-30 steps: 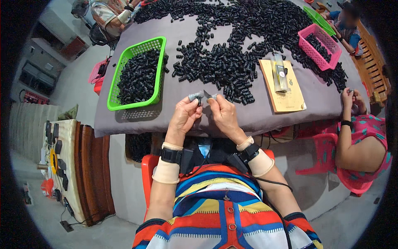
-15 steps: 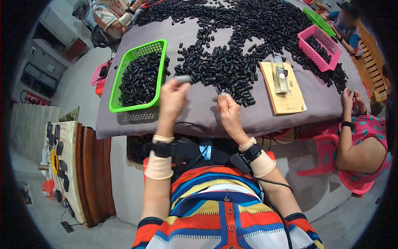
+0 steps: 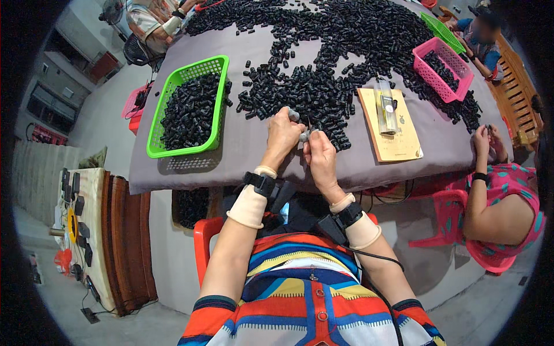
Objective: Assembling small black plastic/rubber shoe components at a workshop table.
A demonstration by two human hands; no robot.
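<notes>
Above the front middle of the table, my left hand (image 3: 279, 138) and my right hand (image 3: 321, 157) are close together with their fingertips almost meeting. Both are closed in a pinch. Grey coverings show on some fingertips. What lies between the fingers is too small or hidden to name. Just beyond them spreads a heap of small black cylindrical pieces (image 3: 294, 92). To the left, a green basket (image 3: 224, 95) holds many similar black pieces.
A yellow booklet (image 3: 404, 147) with a clear plastic case (image 3: 385, 115) on it lies right of the heap. Farther right stand a pink basket (image 3: 459, 95) and a green basket (image 3: 441, 32). Another person's hands (image 3: 490, 138) are at the right edge. A cable (image 3: 375, 255) runs along my right arm.
My left hand has moved right, from beside the green basket to my right hand. My right hand stays in nearly the same place.
</notes>
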